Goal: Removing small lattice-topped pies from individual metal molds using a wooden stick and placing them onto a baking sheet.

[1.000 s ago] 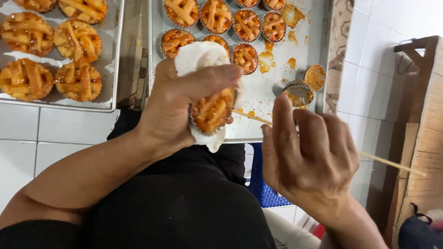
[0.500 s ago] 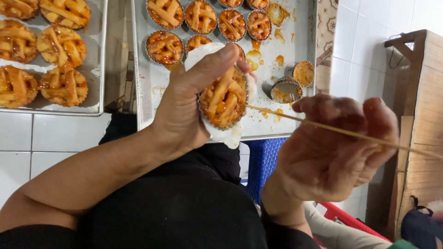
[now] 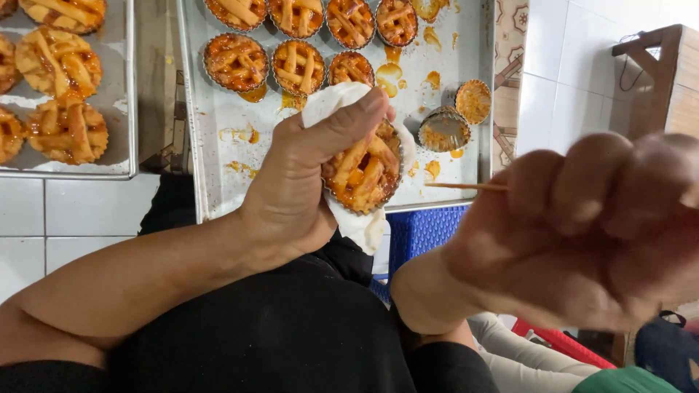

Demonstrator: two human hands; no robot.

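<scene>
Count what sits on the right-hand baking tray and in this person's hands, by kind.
Golden lattice-topped tarts on the silver metal baking tray: 7
Lattice tart in the left hand, wrapped in white cloth: 1
Emptied fluted metal moulds on that tray: 2
Thin wooden skewer in the right hand: 1
Total: 11

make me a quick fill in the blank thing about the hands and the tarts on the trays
1. The left hand holds a lattice-topped tart wrapped in a white ____.
2. The right hand grips a thin wooden ____ pointing toward that tart.
3. The metal baking tray behind the held tart carries two ____ fluted tart tins near its right edge.
4. Orange filling drips stain the tray's ____ surface.

Missing words: cloth; skewer; empty; metal
</scene>
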